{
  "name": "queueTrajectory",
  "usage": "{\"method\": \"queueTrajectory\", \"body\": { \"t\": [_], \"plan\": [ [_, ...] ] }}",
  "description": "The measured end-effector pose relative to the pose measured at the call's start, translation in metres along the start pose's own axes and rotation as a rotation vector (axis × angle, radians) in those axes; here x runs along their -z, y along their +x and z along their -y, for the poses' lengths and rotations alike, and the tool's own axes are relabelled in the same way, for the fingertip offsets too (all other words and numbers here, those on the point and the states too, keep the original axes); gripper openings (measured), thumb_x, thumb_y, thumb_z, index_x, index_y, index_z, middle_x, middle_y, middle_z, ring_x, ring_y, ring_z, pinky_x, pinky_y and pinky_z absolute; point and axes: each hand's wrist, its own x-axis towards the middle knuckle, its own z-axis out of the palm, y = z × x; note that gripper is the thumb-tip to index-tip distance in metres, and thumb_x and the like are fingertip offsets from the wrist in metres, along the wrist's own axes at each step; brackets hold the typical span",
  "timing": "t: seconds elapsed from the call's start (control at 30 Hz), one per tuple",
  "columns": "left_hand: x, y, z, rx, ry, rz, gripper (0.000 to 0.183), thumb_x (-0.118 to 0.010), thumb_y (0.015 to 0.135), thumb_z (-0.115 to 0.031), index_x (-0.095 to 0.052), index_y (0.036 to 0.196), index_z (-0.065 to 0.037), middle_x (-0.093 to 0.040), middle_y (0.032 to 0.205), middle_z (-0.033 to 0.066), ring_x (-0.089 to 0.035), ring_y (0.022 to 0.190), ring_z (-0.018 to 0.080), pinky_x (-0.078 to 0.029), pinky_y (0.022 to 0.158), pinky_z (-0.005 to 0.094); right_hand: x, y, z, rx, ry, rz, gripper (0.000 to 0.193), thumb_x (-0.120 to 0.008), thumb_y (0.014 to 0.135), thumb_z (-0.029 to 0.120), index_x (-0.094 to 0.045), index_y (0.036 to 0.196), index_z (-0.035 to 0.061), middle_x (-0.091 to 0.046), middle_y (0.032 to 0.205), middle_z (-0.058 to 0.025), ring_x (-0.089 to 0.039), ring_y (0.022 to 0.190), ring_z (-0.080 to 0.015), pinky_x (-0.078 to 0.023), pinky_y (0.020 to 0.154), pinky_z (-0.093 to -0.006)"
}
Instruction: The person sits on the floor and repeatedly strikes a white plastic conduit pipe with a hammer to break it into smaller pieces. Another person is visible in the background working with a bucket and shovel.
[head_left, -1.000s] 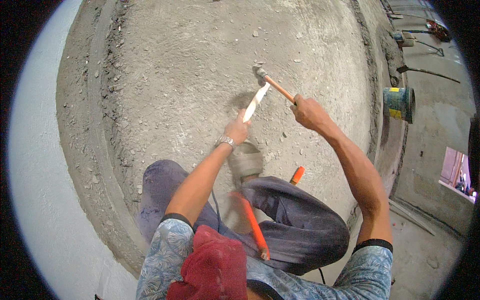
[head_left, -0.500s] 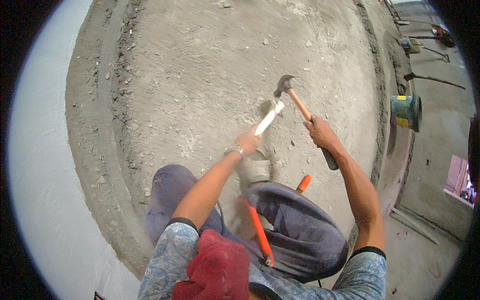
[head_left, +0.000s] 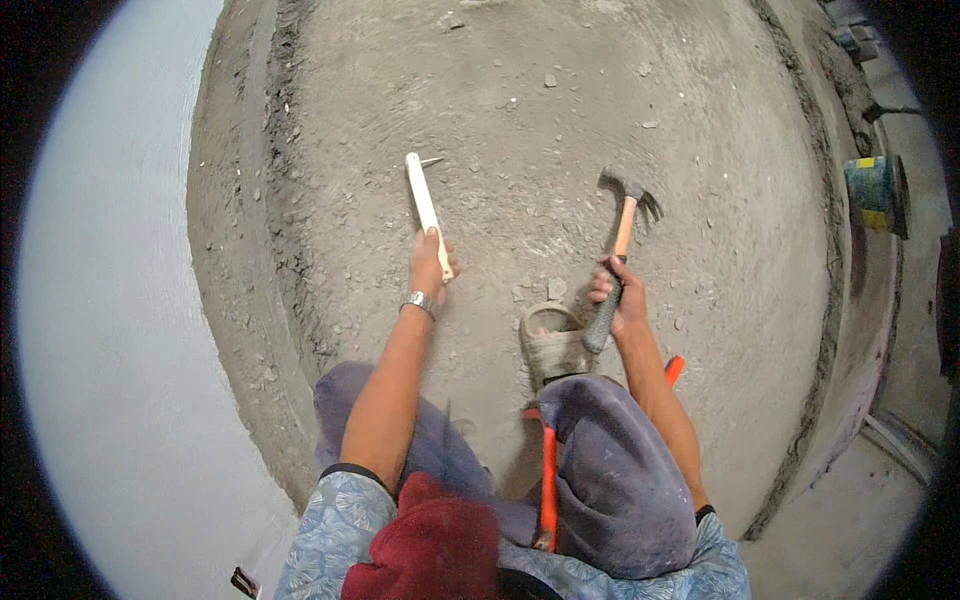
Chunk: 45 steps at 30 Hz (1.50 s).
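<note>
Hammer [head_left: 622,215] and chisel [head_left: 425,205] sit one in each fist over a rough grey concrete floor [head_left: 520,90]. The right hand [head_left: 612,295] has its fingers clamped around the dark grip at the lower end of the wooden handle, with the claw head raised above the floor and clear of the chisel. The left hand [head_left: 432,268] has its fingers wrapped tight on the lower end of the chisel's pale sleeve, whose thin metal point rests at or just above the surface; contact cannot be told for certain. Both tools look stiff and hard. The hammer is likely head-heavy, so a hold low on the grip gives swing, while the chisel is probably light and best gripped well back from its struck end. A worn sandal [head_left: 552,342] lies between the forearms, just beside the right hand. An orange-handled tool [head_left: 548,470] rests against the person's grey trousers. Loose chips scatter the floor, and a dark bucket with a yellow band [head_left: 874,192] stands well apart at the right.
</note>
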Motion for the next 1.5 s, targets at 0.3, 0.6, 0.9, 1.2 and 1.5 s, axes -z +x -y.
{"method": "queueTrajectory", "body": {
  "t": [0.3,0.6,0.9,1.2,1.5],
  "plan": [
    [-0.049,-0.063,0.015,0.005,0.998,0.617,0.053,-0.041,0.096,-0.041,-0.044,0.134,-0.004,-0.064,0.096,0.0191,-0.062,0.083,0.0321,-0.048,0.076,0.0439,0.013,-0.008,-0.006,-0.132,-0.067,0.024,0.024,-0.059,0.089,0.025,-0.045,0.077,0.0103,-0.037,0.051,0.0035,-0.035,0.037,-0.0098,-0.033,0.036,-0.0257],
    [-0.007,0.01,-0.116,-0.476,1.656,0.229,0.048,-0.048,0.093,-0.042,-0.045,0.134,-0.019,-0.065,0.097,0.0175,-0.064,0.084,0.0343,-0.048,0.072,0.0447,-0.038,-0.032,0.024,0.432,-0.937,-0.121,0.028,-0.066,0.084,0.023,-0.051,0.066,0.0068,-0.049,0.052,0.0007,-0.047,0.041,-0.0099,-0.037,0.039,-0.0276],
    [-0.036,0.021,-0.152,-0.456,1.925,0.394,0.039,-0.048,0.094,-0.039,-0.047,0.129,-0.021,-0.064,0.086,0.0157,-0.062,0.075,0.0344,-0.045,0.063,0.0455,-0.024,-0.009,-0.025,0.513,-1.116,-0.107,0.037,-0.067,0.081,0.028,-0.054,0.062,-0.0012,-0.051,0.05,-0.0073,-0.051,0.047,-0.0169,-0.04,0.047,-0.0371],
    [-0.02,0.029,-0.157,-0.511,1.993,0.42,0.037,-0.05,0.093,-0.037,-0.048,0.125,-0.019,-0.064,0.087,0.0157,-0.062,0.075,0.0358,-0.045,0.062,0.0465,-0.082,-0.048,0.018,0.578,-1.08,0.041,0.028,-0.064,0.084,0.018,-0.05,0.062,0.0075,-0.048,0.052,0.0019,-0.045,0.042,-0.0084,-0.035,0.039,-0.0286],
    [-0.026,0.022,-0.163,-0.515,2.023,0.414,0.036,-0.051,0.094,-0.034,-0.048,0.126,-0.019,-0.064,0.083,0.0157,-0.062,0.072,0.0344,-0.045,0.062,0.046,-0.025,-0.005,-0.026,0.16,-1.411,-0.142,0.038,-0.068,0.073,0.027,-0.056,0.066,-0.0076,-0.056,0.056,-0.0172,-0.064,0.06,-0.0245,-0.048,0.055,-0.0386]
  ]
}}
